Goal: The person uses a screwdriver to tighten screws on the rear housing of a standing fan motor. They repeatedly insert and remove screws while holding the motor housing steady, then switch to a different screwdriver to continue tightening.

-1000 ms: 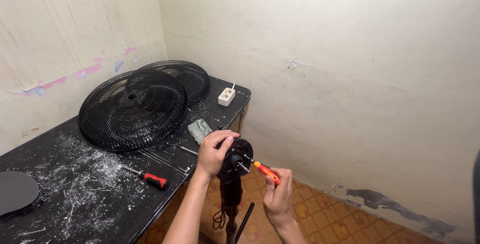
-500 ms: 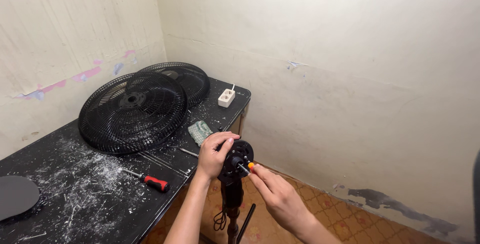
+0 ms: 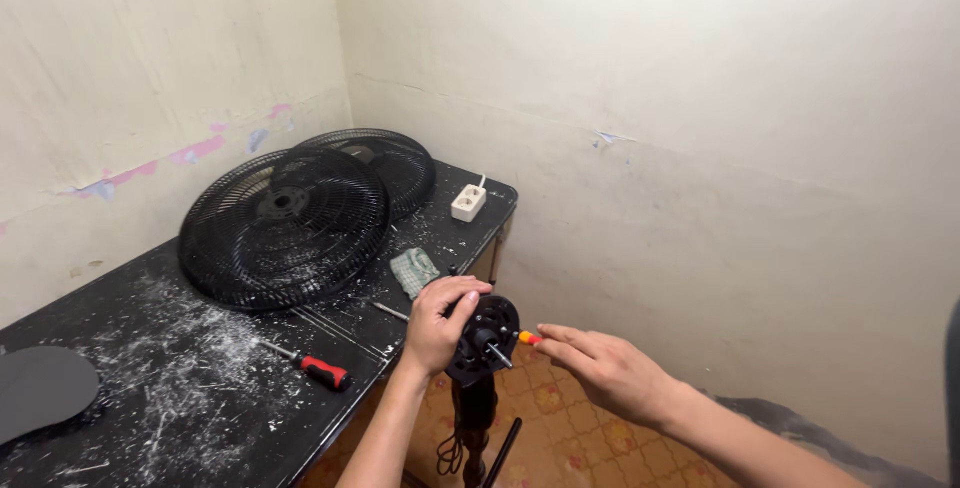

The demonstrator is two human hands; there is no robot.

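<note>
Left hand point(image 3: 436, 323) wraps closed around the black fan motor head point(image 3: 485, 338), which sits on its stand just off the black table's point(image 3: 150, 388) front edge. Right hand point(image 3: 600, 368) pinches an orange-handled screwdriver point(image 3: 527, 338), tip at the motor head. Red-handled screwdriver point(image 3: 322, 373) and two fan grilles point(image 3: 285, 228) lie on the table, left of the motor head.

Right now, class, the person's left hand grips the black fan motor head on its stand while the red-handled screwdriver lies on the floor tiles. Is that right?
Not quite. The left hand does grip the black fan motor head on its stand, but the red-handled screwdriver lies on the black table, near its front edge, not on the floor tiles. The head view shows this.
</note>
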